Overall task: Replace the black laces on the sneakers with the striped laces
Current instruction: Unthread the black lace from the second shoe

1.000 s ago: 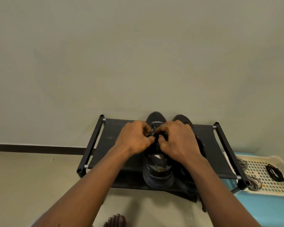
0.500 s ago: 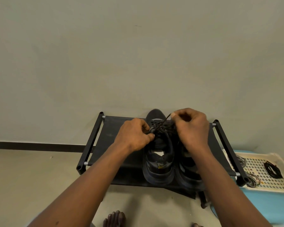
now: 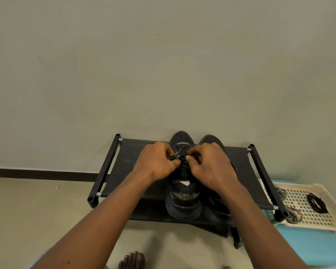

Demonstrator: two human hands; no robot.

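Centre of the shoe rack, toes to its far edge by the wall: two black sneakers side by side, touching.

- Left hand and right hand meet over the eyelet rows of the left sneaker.
- Both hands have curled fingers, thumb against forefinger, pinching at the black lace. Which strand each has is hidden under the knuckles.
- Crossings toward the toe are laced.
- The right forearm covers most of the right sneaker. Cannot tell whether it is laced.

Step in hand, by my reading: unthreading the black lace, crossing by crossing.
- Slacken each crossing before pulling.
- Draw the end straight out along its eyelet, not sideways, or the tip may snag.
- Let one hand steady the upper so the sneaker does not slide on the fabric shelf.
- Work evenly, one side then the other.

Off the rack's right edge is a cream tray. The striped laces are bunched at its rack-side edge. A coiled loose black lace lies apart from them.
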